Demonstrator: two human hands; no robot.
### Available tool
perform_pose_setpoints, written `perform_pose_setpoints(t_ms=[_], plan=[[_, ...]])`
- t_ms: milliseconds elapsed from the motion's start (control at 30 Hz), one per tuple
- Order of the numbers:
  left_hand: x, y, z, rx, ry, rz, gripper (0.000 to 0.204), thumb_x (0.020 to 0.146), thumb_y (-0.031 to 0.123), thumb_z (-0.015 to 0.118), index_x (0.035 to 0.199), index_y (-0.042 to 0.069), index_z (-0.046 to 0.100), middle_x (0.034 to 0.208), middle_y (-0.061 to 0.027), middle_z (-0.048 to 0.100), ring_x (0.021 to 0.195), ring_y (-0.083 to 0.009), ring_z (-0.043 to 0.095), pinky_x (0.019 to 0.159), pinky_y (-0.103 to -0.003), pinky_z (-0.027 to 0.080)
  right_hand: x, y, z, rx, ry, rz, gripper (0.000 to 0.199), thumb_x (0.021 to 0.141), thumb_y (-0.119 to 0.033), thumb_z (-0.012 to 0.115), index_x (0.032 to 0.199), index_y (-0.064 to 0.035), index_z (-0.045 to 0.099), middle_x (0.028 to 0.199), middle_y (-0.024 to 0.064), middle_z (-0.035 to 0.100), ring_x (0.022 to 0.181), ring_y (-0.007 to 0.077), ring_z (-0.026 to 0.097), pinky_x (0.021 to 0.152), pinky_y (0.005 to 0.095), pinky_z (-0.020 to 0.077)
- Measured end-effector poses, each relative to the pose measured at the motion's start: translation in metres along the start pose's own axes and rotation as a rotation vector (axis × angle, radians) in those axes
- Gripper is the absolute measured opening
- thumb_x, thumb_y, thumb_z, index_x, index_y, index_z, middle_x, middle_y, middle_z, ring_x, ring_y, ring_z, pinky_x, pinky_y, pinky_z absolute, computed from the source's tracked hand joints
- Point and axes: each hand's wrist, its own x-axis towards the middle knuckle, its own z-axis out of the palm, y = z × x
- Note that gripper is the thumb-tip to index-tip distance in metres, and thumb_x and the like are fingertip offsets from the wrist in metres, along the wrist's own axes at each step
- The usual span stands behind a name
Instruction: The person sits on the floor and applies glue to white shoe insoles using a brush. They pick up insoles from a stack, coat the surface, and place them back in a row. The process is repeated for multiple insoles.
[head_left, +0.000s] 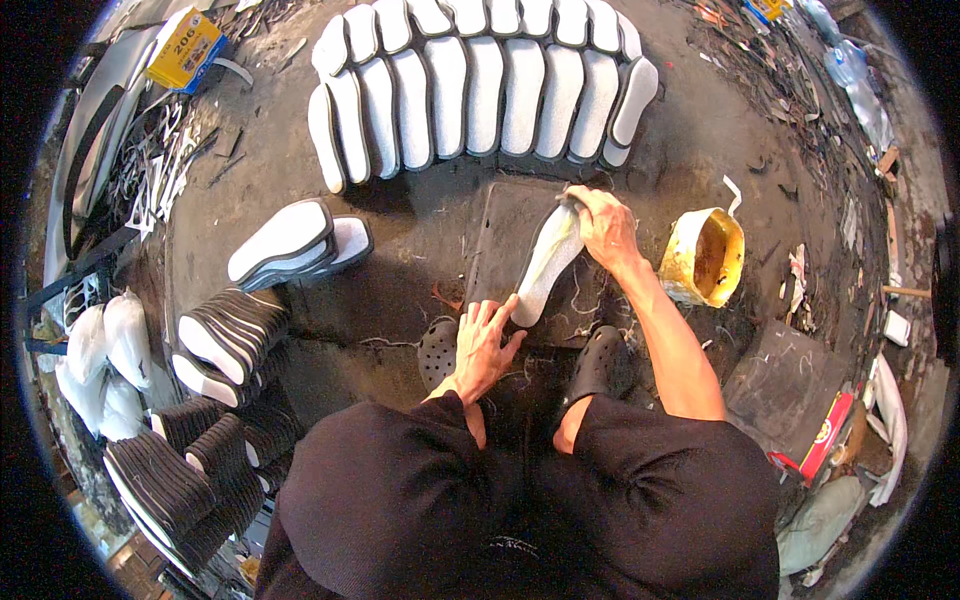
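Observation:
A white sole-shaped insole [548,262] with a dark edge lies at a slant over a dark square mat [494,225] between my feet and the far rows. My right hand [608,232] grips its far end, fingers bent around the edge. By its near end is my left hand [480,352], fingers stretched out and apart, with fingertips at or touching the insole's edge. A yellowish streak shows along the insole's white face. To the right of the mat stands a yellow-stained tub [676,262] with brown residue inside and a pale strip at its rim.
Two curved rows of white insoles [522,95] lie beyond the mat. On the left sit a small insole pile [285,240] and several dark-edged stacks [225,335]. White plastic bags [105,350], a yellow box [185,50], scraps, and a dark sheet [785,385] lie around.

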Motion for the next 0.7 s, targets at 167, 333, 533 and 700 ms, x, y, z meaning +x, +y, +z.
perform_pose_setpoints(t_ms=[167, 333, 533, 700], plan=[[0.002, 0.004, -0.010, -0.289, 0.114, -0.098, 0.054, 0.087, 0.010, 0.085, 0.136, 0.004, 0.065, 0.122, -0.0169, 0.069, 0.112, -0.0342, 0.068, 0.102, -0.045, 0.056, -0.059, -0.038, 0.024, -0.062, -0.049, -0.190, 0.034, 0.095, -0.011, 0.059, 0.121, -0.0145, 0.081, 0.105, 0.0123, 0.080, 0.093, 0.0339, 0.074, 0.083, 0.0489, 0.0562], [0.008, -0.013, -0.028, -0.468, 0.445, -0.264, 0.041, 0.090, -0.007, 0.065, 0.130, 0.003, 0.063, 0.106, -0.0101, 0.069, 0.090, -0.0186, 0.068, 0.083, -0.033, 0.057, -0.143, -0.102, 0.025, 0.100, -0.234, -0.294, 0.037, 0.090, -0.009, 0.069, 0.125, -0.0193, 0.075, 0.098, 0.0081, 0.074, 0.097, 0.0301, 0.072, 0.089, 0.0452, 0.0512], [0.019, 0.002, -0.012, -0.317, 0.205, -0.082, 0.074, 0.085, 0.010, 0.086, 0.151, 0.003, 0.054, 0.127, -0.0187, 0.064, 0.117, -0.0324, 0.064, 0.103, -0.045, 0.055, -0.130, -0.062, -0.053, 0.774, 0.076, 0.513, 0.031, 0.107, -0.011, 0.068, 0.136, -0.0051, 0.074, 0.126, 0.0140, 0.080, 0.120, 0.0239, 0.073, 0.108, 0.0391, 0.0547], [0.025, 0.018, 0.012, -0.190, 0.024, -0.025, 0.114, 0.079, 0.016, 0.093, 0.174, 0.007, 0.031, 0.140, -0.0256, 0.052, 0.128, -0.0471, 0.054, 0.114, -0.055, 0.047, -0.136, 0.049, -0.138, 0.049, 0.441, 0.550, 0.045, 0.118, -0.026, 0.054, 0.156, -0.0030, 0.061, 0.151, 0.0229, 0.068, 0.143, 0.0369, 0.062, 0.118, 0.0511, 0.0449]])
